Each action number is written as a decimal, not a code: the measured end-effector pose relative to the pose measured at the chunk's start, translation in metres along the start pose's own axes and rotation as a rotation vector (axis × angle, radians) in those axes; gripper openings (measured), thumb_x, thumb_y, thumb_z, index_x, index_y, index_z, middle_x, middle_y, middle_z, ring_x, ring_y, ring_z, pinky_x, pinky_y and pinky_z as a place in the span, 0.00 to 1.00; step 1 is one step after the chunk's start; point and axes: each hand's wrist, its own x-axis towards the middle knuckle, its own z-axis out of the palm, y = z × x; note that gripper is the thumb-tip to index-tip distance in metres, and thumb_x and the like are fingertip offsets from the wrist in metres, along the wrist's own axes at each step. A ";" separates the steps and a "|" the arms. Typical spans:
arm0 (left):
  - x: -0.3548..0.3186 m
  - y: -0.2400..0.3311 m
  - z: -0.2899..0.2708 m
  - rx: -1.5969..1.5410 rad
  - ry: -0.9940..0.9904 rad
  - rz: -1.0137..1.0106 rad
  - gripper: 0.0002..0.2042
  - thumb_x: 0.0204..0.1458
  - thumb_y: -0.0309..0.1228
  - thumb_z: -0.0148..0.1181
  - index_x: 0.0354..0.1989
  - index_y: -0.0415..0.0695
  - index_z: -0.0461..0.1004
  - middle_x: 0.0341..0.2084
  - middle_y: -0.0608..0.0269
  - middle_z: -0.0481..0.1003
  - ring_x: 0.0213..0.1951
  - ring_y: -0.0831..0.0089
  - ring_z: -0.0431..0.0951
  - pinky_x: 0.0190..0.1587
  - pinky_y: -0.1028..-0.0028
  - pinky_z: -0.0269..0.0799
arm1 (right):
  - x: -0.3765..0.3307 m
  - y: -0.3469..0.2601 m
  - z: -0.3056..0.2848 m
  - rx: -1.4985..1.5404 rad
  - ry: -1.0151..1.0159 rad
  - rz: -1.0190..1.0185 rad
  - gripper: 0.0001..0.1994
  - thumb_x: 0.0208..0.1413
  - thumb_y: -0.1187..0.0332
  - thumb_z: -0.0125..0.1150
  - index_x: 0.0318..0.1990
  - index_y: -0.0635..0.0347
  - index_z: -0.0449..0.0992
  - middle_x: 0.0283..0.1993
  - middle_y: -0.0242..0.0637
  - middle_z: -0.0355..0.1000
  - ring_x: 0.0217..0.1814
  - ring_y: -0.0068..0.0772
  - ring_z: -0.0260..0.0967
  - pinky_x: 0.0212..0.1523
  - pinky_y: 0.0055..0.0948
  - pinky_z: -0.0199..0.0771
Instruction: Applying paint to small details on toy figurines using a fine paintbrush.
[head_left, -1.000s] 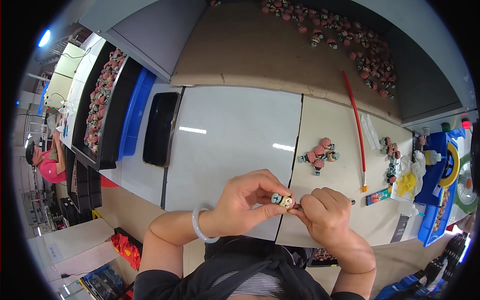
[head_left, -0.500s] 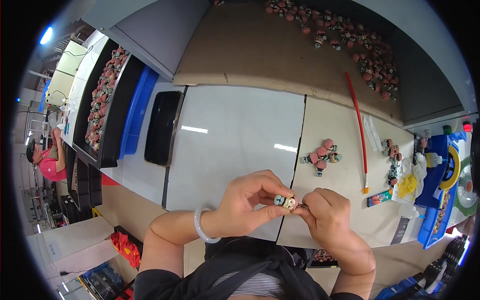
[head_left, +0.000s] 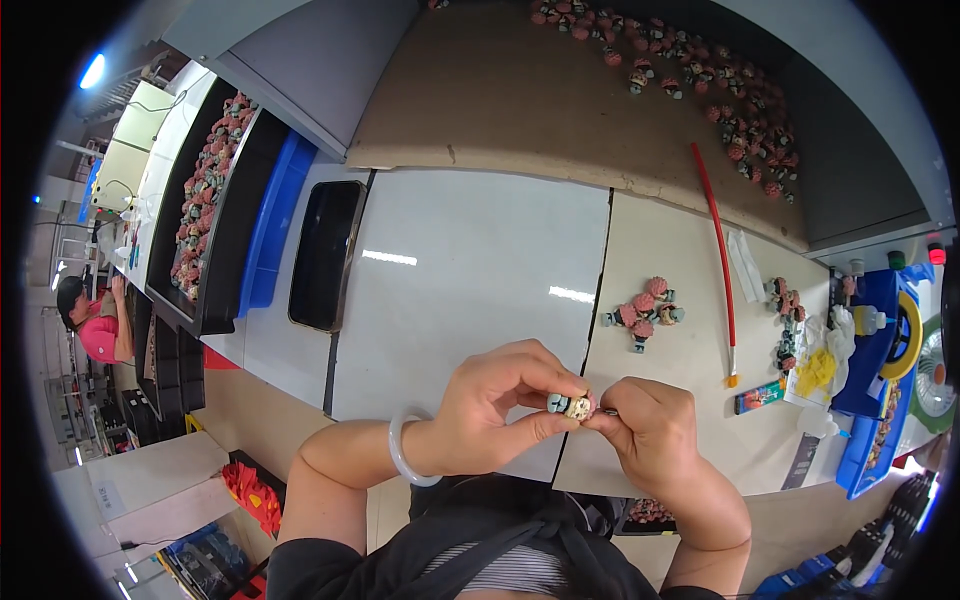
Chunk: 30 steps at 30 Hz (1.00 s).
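A small figurine [head_left: 572, 405] with a pinkish-red knobbly head, pale face and grey-green body lies sideways in my left hand [head_left: 482, 408], pinched between thumb and fingers. My right hand [head_left: 652, 428] is closed tight against the head end of it. Something thin and dark seems to stick out of that grip, but my fingers cover most of it. Beyond my right hand, several like figurines [head_left: 642, 316] lie in a loose cluster on the tabletop.
A black phone [head_left: 326, 256] lies at left, beside a blue tray [head_left: 272, 235] and a black bin [head_left: 225, 230] of figurines. At right are a red-handled brush [head_left: 722, 270], more figurines [head_left: 785, 310] and a blue tray [head_left: 862, 462]. Heaped figurines [head_left: 750, 120] fill the far right corner. A person [head_left: 97, 325] stands far left.
The figurine has turned slightly in my left fingers. My right hand has shifted a touch while still pressed to its head end. The person at far left has moved slightly.
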 end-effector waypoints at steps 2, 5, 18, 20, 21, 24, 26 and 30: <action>0.000 0.001 0.000 -0.003 0.001 -0.018 0.12 0.42 0.14 0.57 0.38 0.36 0.70 0.35 0.57 0.69 0.38 0.69 0.74 0.41 0.74 0.74 | 0.000 0.000 -0.001 -0.018 0.019 -0.022 0.12 0.43 0.66 0.62 0.20 0.63 0.66 0.16 0.38 0.62 0.16 0.41 0.60 0.16 0.32 0.58; 0.000 0.000 0.001 -0.001 0.011 -0.028 0.12 0.42 0.14 0.57 0.37 0.36 0.71 0.34 0.57 0.69 0.38 0.69 0.74 0.41 0.74 0.74 | 0.001 -0.001 -0.003 -0.163 0.031 -0.117 0.12 0.42 0.66 0.63 0.19 0.62 0.66 0.16 0.38 0.62 0.16 0.41 0.60 0.16 0.32 0.58; 0.002 0.005 0.000 0.187 -0.004 0.005 0.11 0.41 0.13 0.58 0.35 0.35 0.70 0.33 0.54 0.69 0.37 0.67 0.74 0.43 0.72 0.73 | 0.000 0.006 0.004 -0.203 0.096 -0.085 0.16 0.35 0.64 0.67 0.16 0.57 0.62 0.12 0.32 0.55 0.12 0.33 0.56 0.12 0.29 0.55; 0.001 0.005 0.000 0.164 0.012 -0.014 0.12 0.40 0.13 0.58 0.35 0.35 0.70 0.33 0.54 0.69 0.38 0.67 0.74 0.42 0.72 0.73 | 0.001 0.006 0.004 -0.180 0.096 -0.067 0.16 0.34 0.64 0.67 0.16 0.57 0.62 0.12 0.31 0.55 0.12 0.33 0.56 0.12 0.29 0.55; 0.002 0.006 0.000 0.164 0.011 -0.013 0.12 0.40 0.13 0.58 0.35 0.35 0.70 0.33 0.54 0.69 0.38 0.67 0.74 0.42 0.72 0.73 | 0.003 0.006 0.002 -0.199 0.097 -0.115 0.16 0.34 0.65 0.67 0.16 0.57 0.62 0.11 0.31 0.55 0.12 0.33 0.56 0.12 0.29 0.55; 0.003 0.005 -0.001 0.173 0.002 -0.020 0.12 0.40 0.13 0.58 0.35 0.35 0.70 0.33 0.54 0.69 0.37 0.67 0.74 0.42 0.72 0.73 | 0.003 0.006 0.002 -0.224 0.094 -0.128 0.16 0.34 0.65 0.68 0.16 0.57 0.62 0.11 0.31 0.55 0.12 0.32 0.56 0.12 0.29 0.55; 0.003 0.003 -0.001 0.205 -0.001 0.006 0.11 0.41 0.13 0.58 0.35 0.35 0.70 0.33 0.54 0.69 0.37 0.67 0.74 0.42 0.72 0.73 | 0.003 0.006 0.003 -0.228 0.091 -0.094 0.16 0.34 0.65 0.68 0.16 0.57 0.62 0.11 0.31 0.56 0.12 0.32 0.56 0.12 0.29 0.55; 0.004 0.006 0.000 0.148 0.006 -0.044 0.11 0.41 0.14 0.58 0.35 0.35 0.71 0.33 0.54 0.69 0.37 0.68 0.74 0.42 0.72 0.73 | 0.002 0.006 0.001 -0.223 0.086 -0.116 0.17 0.34 0.64 0.68 0.16 0.57 0.62 0.12 0.31 0.56 0.12 0.33 0.57 0.12 0.29 0.56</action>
